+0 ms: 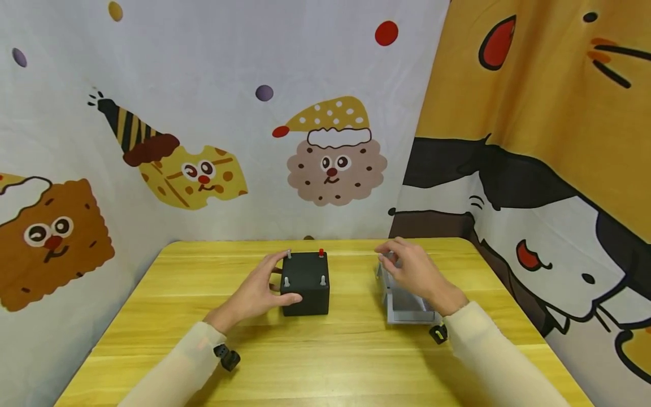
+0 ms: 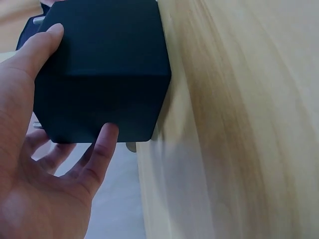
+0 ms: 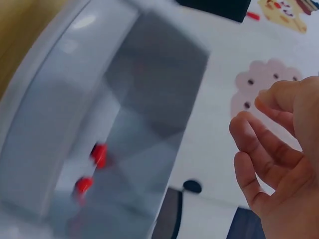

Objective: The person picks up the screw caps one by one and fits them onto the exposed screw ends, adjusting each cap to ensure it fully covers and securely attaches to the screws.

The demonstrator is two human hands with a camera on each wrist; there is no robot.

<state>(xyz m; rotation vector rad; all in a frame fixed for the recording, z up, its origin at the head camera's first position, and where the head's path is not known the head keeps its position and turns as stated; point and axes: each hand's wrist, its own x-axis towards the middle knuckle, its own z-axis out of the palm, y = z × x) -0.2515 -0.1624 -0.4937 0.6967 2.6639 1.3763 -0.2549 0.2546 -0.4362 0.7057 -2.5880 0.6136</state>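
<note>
A black box (image 1: 305,282) stands on the table with short pale posts rising from the corners of its top. On the far right post sits a small red cap (image 1: 321,252). My left hand (image 1: 261,288) grips the box from its left side, thumb across the near face and fingers spread along the left side. Over the grey bin (image 1: 413,317) hangs my right hand (image 1: 409,268), fingers loosely curled, with nothing visible between them. Small red caps (image 3: 99,155) lie inside the bin in the right wrist view, which is blurred.
The wooden table (image 1: 335,362) ends at a curtain (image 1: 203,113) printed with cartoon figures. Another patterned curtain (image 1: 539,169) hangs along the right side. Bare tabletop lies between the box and the bin.
</note>
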